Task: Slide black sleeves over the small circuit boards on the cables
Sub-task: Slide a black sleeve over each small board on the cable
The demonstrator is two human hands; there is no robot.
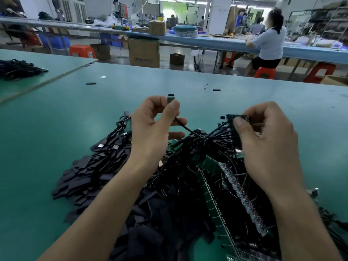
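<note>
Our left hand (154, 125) pinches a small circuit board (171, 99) between thumb tip and forefinger, with the other fingers loosely curled below. The board pokes up past the thumb at centre frame, its long axis near upright and its dark upper end free. Its cable (185, 128) runs down and right from the pinch into the tangle of cables (197, 147). Our right hand (267, 140), right of centre, grips a second board (237, 116) under the thumb. That board lies roughly level, with a fan of wires dropping from it into the same tangle. Neither hand holds a sleeve. The black sleeves (90, 172) lie flat in a heap at lower left, below and left of our left wrist, so the left hand is the nearer one. We judge the coming move turns on this: a sleeve must come up from that heap and meet the board's free upper end along its upright axis. Both forearms reach in from the bottom edge over the green table (56, 113), wrists raised above the pile.
</note>
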